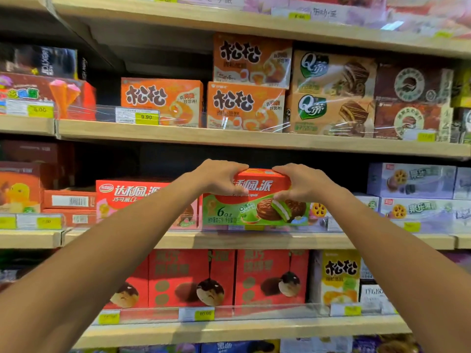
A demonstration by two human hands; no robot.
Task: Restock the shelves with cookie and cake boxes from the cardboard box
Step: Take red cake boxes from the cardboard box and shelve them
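A red and green cake box (254, 210) with a chocolate pie picture stands upright at the front of the middle shelf (229, 239). My left hand (219, 178) grips its top left corner. My right hand (303, 183) grips its top right corner. Both arms reach up from below. A red and pink box of the same brand (132, 197) stands right beside it on the left, partly hidden by my left forearm. The cardboard box is out of view.
Orange cake boxes (244, 105) and brown ones (331, 95) fill the shelf above. Red puff boxes (191, 278) line the shelf below. Purple boxes (413, 194) stack to the right. Dark gaps lie behind the held box and at the upper left.
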